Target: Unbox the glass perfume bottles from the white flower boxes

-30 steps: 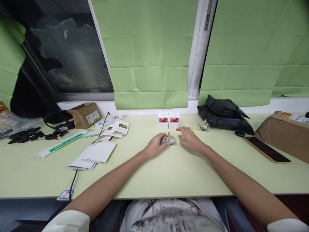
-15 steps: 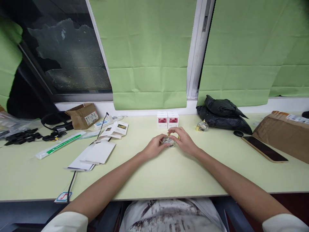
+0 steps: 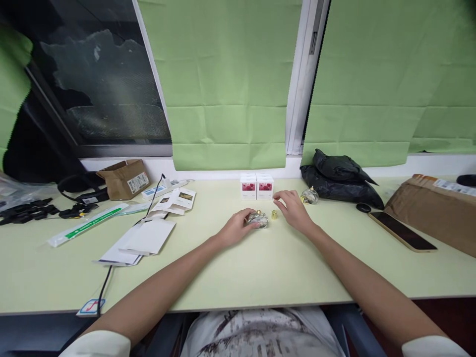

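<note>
My left hand [image 3: 236, 226] is closed around the left side of a small rounded glass perfume bottle [image 3: 262, 219], which sits on the table with a gold neck on top. The hand's fingers cover part of the glass. A small gold cap [image 3: 274, 214] stands on the table just right of the bottle. Above and to the right of that cap, my right hand [image 3: 293, 210] has its thumb and forefinger slightly apart, and nothing shows between them. Another glass bottle with gold parts [image 3: 310, 195] lies beyond the right hand.
White boxes with red pictures [image 3: 257, 187] stand at the back. Black plastic bags [image 3: 336, 178], a phone [image 3: 401, 231] and a large brown parcel [image 3: 435, 213] are on the right. Opened white cartons [image 3: 147, 237], a small brown box [image 3: 124, 179] and cables lie left.
My right hand has left the top of the perfume bottle and moved right, uncovering the bottle's gold neck and the gold cap. My left hand stays on the bottle.
</note>
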The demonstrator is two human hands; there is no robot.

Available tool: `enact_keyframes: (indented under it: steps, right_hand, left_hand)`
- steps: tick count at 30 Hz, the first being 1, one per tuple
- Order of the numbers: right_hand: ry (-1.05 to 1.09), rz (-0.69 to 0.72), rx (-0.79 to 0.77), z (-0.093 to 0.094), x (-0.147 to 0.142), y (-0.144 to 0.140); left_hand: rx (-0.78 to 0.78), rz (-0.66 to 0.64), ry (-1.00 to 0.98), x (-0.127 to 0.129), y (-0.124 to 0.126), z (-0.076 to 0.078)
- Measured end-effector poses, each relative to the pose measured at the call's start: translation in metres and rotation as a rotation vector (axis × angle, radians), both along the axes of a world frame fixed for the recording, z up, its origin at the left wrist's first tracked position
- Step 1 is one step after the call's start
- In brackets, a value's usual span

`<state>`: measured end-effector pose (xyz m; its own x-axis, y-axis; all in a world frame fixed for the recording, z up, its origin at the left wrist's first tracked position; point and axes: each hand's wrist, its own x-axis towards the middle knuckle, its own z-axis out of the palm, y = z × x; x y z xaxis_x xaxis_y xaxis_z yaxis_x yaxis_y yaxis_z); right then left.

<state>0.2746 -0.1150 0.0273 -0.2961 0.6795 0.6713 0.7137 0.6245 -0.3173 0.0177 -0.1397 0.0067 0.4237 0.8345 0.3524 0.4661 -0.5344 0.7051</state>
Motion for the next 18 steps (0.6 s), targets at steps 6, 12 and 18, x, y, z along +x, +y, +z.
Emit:
enact_keyframes:
  steps: [6,12,18]
  right_hand:
    - [-0.163,-0.109,-0.311,-0.026,0.025,0.02]
    - [-0.218,-0.09,-0.391,-0.034,0.023,0.02]
    - [-0.143,-0.129,-0.336,-0.025,0.021,0.015]
  left_hand:
    - [0.009,0.017,0.022,-0.003,-0.001,0.002]
    - [-0.02,0.015,-0.056,-0.01,0.0,0.009]
    - [-0.059,0.09,-0.16,-0.017,0.01,0.008]
